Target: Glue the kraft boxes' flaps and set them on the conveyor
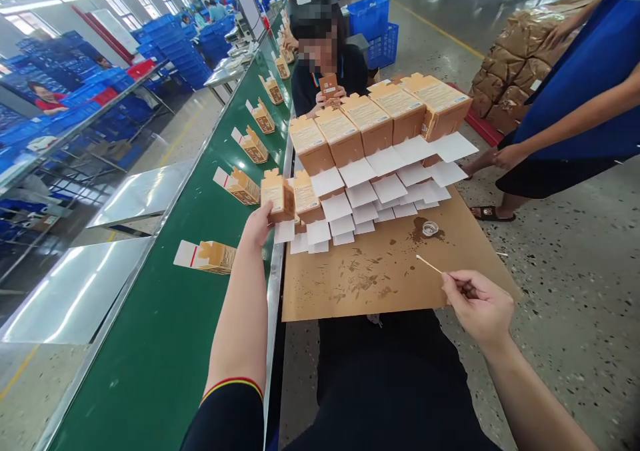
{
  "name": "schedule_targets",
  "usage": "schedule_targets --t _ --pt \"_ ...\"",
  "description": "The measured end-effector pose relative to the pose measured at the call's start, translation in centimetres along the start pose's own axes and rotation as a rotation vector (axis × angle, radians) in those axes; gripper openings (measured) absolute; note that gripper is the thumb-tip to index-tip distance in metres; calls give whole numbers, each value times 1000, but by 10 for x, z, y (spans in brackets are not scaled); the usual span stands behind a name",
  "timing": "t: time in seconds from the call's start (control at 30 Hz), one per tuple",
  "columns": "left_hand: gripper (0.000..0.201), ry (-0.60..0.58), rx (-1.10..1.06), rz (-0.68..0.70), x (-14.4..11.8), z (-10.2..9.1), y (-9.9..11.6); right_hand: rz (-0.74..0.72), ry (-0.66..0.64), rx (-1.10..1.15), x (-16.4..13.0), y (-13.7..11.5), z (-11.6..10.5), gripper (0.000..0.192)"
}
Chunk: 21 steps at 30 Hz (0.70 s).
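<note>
Left hand gripping one carton, right hand pinching one swab

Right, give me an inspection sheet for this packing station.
Surface: stained brown cardboard sheet on the lap, beside the green conveyor belt.
Job's things: small orange carton; thin cotton swab; small clear glue dish.
Clutter: rows of open-flap orange cartons; more cartons on the belt.
Grippers: left hand holds the carton; right hand pinches the swab.
Cables: nothing seen.
Surroundings: seated co-worker; blue crates.
</note>
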State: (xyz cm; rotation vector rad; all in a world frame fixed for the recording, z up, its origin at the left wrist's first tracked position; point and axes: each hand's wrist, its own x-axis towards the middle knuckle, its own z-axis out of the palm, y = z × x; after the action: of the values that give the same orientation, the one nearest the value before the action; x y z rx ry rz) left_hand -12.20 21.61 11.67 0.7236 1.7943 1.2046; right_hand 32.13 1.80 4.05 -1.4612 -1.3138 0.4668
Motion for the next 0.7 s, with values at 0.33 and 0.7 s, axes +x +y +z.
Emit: schedule_targets --t 0.33,0.7 --pt "96 -93 -232 201 -154 -22 -114 -72 -137 79 -12 -29 13 21" --pt "82 -34 -197 124 -160 11 -149 -143 -528 122 -37 -15 111 23"
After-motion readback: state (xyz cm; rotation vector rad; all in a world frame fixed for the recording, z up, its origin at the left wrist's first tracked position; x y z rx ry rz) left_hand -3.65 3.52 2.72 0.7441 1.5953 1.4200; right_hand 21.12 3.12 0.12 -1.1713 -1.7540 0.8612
